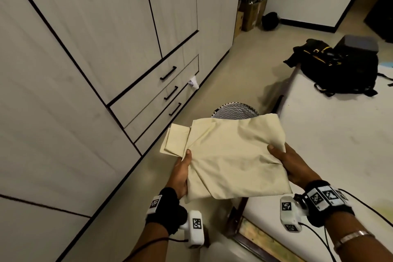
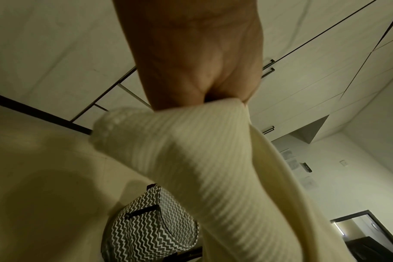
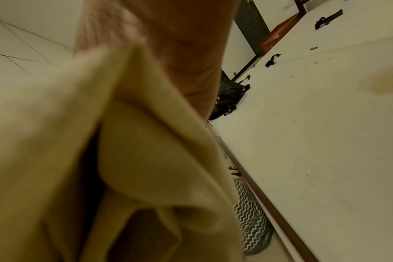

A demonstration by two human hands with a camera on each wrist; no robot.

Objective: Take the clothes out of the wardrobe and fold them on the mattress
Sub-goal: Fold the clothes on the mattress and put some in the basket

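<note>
A folded cream garment hangs in the air between the wardrobe and the mattress. My left hand grips its left edge, thumb on top and fingers hidden underneath. My right hand grips the right edge the same way. In the left wrist view my palm meets the ribbed cream fabric. The right wrist view shows the cream cloth bunched under my right hand, beside the bare mattress.
The wardrobe doors and its three drawers are closed. A zigzag-patterned bag stands on the floor under the garment. A black backpack lies at the mattress's far end. Cardboard boxes sit in the far corner.
</note>
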